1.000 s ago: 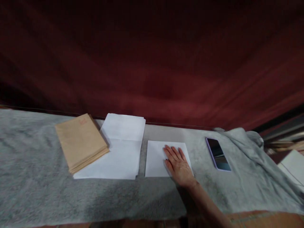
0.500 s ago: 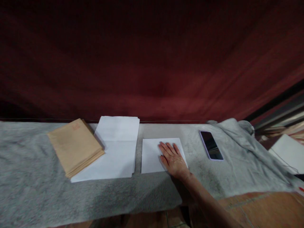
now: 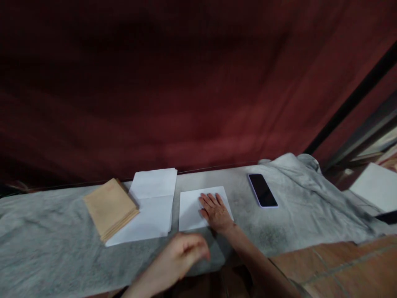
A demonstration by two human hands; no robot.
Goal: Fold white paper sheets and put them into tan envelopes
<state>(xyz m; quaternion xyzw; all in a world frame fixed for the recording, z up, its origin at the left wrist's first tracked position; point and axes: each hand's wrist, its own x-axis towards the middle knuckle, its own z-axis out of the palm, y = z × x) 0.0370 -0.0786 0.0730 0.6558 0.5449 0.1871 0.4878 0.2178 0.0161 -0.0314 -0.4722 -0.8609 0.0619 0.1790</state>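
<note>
My right hand [image 3: 216, 212] lies flat, fingers a little apart, on a white sheet of paper [image 3: 190, 209], which looks folded. Smeared by motion, my left hand [image 3: 182, 253] is in the air over the near edge of the cloth, just below that paper. Its fingers look curled, but the blur hides whether anything is in them. To the left of the folded paper is a stack of larger white sheets [image 3: 156, 211] with a crease across the top one. A pile of brown paper envelopes [image 3: 110, 207] overlaps the left side of those sheets.
A grey cloth [image 3: 56, 236] covers the long work surface and is bunched up at the right. On it lies a phone [image 3: 263, 190] with a purple edge. Behind hangs a dark red curtain [image 3: 186, 103]. Tiled floor [image 3: 341, 265] shows at the lower right.
My left hand has come into view from below, near the folded paper. My right hand stays flat on the paper. The camera view has shifted and tilted somewhat.
</note>
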